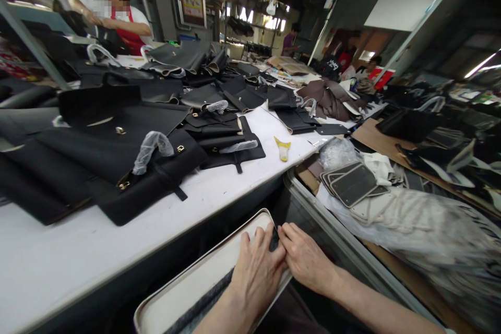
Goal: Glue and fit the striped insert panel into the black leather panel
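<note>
A long cream-coloured bag piece (203, 266) with a raised rim lies tilted in front of me at lap height. A dark strip runs along its inside. My left hand (258, 263) reaches into its far end, fingers bent and pressed at the wall near the corner. Beside it, my right hand (307, 255) pinches the rim from outside, fingers closed together. The two hands touch or nearly touch. Their fingertips partly cover the corner, so anything small between them is hidden.
Black leather bags (129, 151) with plastic-wrapped handles cover much of the white table (219, 188). A yellow-edged piece (282, 148) lies near its edge. To the right, a bin (313, 219) holds grey panels (354, 185) and plastic. A person (129, 28) works across the table.
</note>
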Demonstrator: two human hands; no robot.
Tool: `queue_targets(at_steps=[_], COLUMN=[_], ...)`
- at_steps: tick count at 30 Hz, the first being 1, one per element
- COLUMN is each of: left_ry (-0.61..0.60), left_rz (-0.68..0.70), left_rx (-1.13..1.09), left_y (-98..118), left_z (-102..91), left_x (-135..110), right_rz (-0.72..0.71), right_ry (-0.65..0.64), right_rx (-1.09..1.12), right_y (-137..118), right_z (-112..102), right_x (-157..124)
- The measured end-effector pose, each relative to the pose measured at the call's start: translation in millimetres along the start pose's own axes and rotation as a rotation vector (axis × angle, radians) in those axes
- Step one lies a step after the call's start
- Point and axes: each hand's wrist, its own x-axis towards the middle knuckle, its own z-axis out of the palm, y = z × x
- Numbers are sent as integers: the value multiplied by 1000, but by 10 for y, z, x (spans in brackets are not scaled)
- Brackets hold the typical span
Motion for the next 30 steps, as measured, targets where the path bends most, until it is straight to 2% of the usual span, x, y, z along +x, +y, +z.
queue_targets(at_steps=[5, 10, 12, 15, 17, 21, 30], left_ry=[-36, -66, -55, -34, -28, -31, -39], left_rz=[4, 49, 52, 58, 65, 65, 156], left_rx=[-15, -20, -22, -10, -6, -14, -15], left_y=[35, 13, -2, -18, -24, -39, -158], left_z=[-82, -76, -55, -35, -28, -4, 74], left_x=[7, 57, 69, 73, 70, 65, 126], right_rz=[5, 58, 156, 385, 476, 482, 541], right_ry=[31, 96, 92, 37, -25, -236, -735], right_rx=[164, 482, 664, 991, 1130, 1242, 1278], right_y=[6, 94, 191, 380, 496, 643, 863], right_z=[21, -47, -53, 15, 88, 159, 38], right_x=[-38, -30, 6, 114, 209, 389, 721])
